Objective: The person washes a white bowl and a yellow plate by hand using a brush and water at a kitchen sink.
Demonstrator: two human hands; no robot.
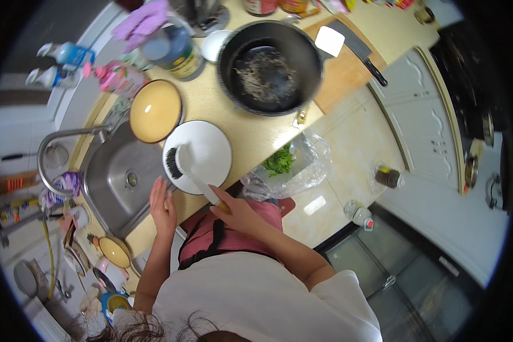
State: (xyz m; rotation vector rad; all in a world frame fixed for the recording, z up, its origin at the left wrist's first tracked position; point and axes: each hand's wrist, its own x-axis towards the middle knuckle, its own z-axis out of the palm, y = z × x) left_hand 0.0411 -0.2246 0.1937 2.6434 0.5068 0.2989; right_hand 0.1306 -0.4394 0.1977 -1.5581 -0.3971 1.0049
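My right hand (239, 213) grips the handle of a white scrubbing brush (199, 181) with dark bristles. The brush head is over a white plate (213, 145) on the pale countertop; whether the bristles touch it I cannot tell. Fingers apart and holding nothing, my left hand (163, 209) hovers by the plate's lower left rim, at the front of the stainless steel sink (111, 184). A yellow dish (156, 111) with a dark rim sits just beyond the white plate, partly over the sink's corner.
A black pot (226, 85) with scraps inside stands at the back, beside a cutting board (337, 85) bearing a cleaver (352, 42). Bottles, including a pink pump bottle (119, 79), line the left. A curved faucet (47, 141) arches over the sink. Below the counter edge hangs a lined bin (301, 171) holding greens.
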